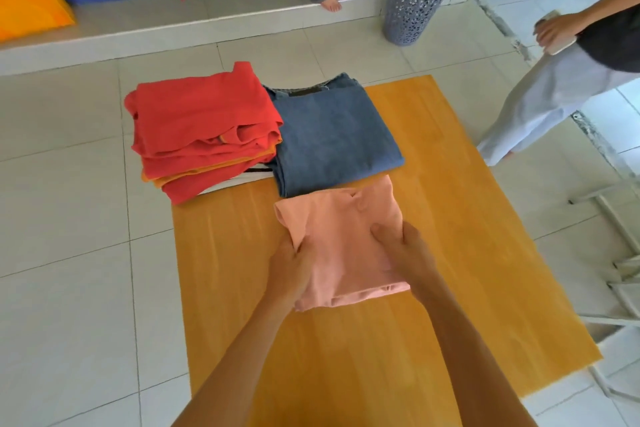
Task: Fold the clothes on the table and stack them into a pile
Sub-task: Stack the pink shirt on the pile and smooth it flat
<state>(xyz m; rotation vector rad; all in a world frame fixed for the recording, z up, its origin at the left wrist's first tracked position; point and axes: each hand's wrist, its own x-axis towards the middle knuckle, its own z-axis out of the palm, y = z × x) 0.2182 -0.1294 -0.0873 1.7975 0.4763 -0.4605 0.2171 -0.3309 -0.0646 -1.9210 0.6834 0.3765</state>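
A folded pink garment (341, 246) lies near the middle of the orange wooden surface (467, 253), with both hands on it. The left hand (292, 269) grips the garment's left edge, fingers curled under the cloth and thumb on top; the right hand (403, 250) presses on the right side with its thumb laid across the fabric and the fingers wrapped around the edge, though how far they reach beneath is hard to tell. Just beyond the pink piece, touching or nearly touching its far edge, sits a folded pair of blue jeans (332, 135). To the left of the jeans, a pile of red and orange clothes (204, 132) rests at the far left corner of the surface, overhanging the edge. On the tiled floor beyond stands a grey perforated laundry basket (415, 0).
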